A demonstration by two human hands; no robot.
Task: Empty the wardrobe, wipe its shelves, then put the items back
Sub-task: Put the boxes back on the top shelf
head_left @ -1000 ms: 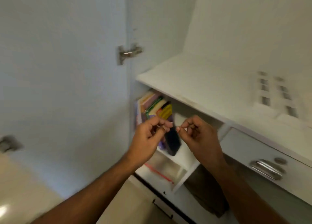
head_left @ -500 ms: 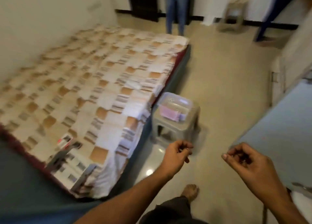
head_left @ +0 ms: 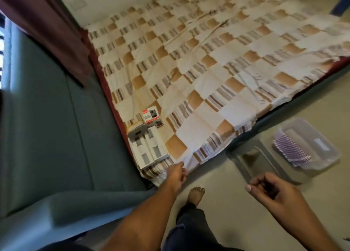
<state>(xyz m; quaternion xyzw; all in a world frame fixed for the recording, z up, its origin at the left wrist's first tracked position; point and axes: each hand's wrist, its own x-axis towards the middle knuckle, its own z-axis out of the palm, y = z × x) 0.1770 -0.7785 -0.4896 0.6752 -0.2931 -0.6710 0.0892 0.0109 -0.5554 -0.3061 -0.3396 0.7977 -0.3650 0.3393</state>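
The wardrobe is out of view. Several flat white boxes [head_left: 149, 148] and a small red-and-white box [head_left: 150, 113] lie on the near corner of the bed [head_left: 208, 61], which has a checkered sheet. My left hand [head_left: 175, 173] is at the sheet's corner just below the white boxes, its fingers curled; I see nothing in them. My right hand [head_left: 269, 192] hovers over the floor with its fingers curled towards the thumb, and its palm is in shadow.
A clear plastic container [head_left: 310, 146] with purple striped contents sits on a grey stool [head_left: 251, 156] beside the bed. A teal padded seat [head_left: 47, 127] and a maroon curtain [head_left: 47, 23] are on the left. My bare foot [head_left: 196, 194] stands on the floor.
My view has swung from the wardrobe shelves round to the bed and stool. My left hand has reached to the bed's near corner; both hands have stayed curled.
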